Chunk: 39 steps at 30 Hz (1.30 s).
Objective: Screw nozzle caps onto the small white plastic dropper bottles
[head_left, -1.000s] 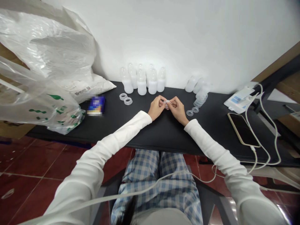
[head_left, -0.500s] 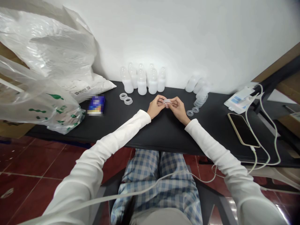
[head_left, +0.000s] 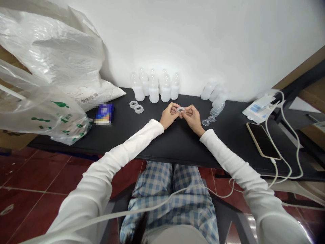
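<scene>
Between both hands, just above the black table, is a translucent bottle collar ring [head_left: 180,109]. My left hand [head_left: 169,114] pinches its left side, fingers closed. On its right side my right hand [head_left: 192,117] grips it with thumb and fingers. Two white collar rings [head_left: 138,109] lie on the table to the left. Several baby bottles [head_left: 153,91] with clear domed caps stand upright behind my hands. Right of my right hand lie two clear thin rings [head_left: 206,122], beside a stack of clear cups or caps [head_left: 217,104].
A blue box [head_left: 104,113] and large plastic bags [head_left: 71,115] occupy the table's left end. At right are a phone [head_left: 263,140] on a charging cable and a white packet [head_left: 259,107]. The wall [head_left: 198,44] rises behind the table [head_left: 172,145].
The ring in my fingers has tilted, so its opening now shows more clearly. Both hands stay in nearly the same place; the other things have not moved.
</scene>
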Each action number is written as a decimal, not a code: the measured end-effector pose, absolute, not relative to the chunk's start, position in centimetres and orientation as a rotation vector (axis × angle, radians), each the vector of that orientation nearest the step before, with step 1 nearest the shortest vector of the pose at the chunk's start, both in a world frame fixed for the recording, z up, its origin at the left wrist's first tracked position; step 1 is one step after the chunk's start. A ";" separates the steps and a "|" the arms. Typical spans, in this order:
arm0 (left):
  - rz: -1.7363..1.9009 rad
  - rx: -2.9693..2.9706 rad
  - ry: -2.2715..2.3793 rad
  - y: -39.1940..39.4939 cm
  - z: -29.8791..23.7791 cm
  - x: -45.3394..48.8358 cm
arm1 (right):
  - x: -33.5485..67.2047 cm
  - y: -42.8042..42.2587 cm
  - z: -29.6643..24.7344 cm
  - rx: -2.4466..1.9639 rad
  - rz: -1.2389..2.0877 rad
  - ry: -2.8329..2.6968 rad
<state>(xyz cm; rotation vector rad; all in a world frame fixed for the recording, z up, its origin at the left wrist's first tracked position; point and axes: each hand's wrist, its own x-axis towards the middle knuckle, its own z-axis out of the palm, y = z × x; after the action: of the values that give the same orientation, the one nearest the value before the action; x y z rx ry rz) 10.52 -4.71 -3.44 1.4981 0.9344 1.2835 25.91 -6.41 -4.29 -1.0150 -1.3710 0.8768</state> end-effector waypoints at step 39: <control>1.424 1.562 0.918 -4.4 -2.9 9.9 | 26.1 -7.4 -2.8 -0.984 0.722 -1.597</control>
<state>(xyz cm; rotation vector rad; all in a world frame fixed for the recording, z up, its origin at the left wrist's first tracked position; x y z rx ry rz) 9.93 -4.40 -2.93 1.5623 0.9179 1.4236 26.14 -7.37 -2.79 -0.9844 -1.5967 0.7216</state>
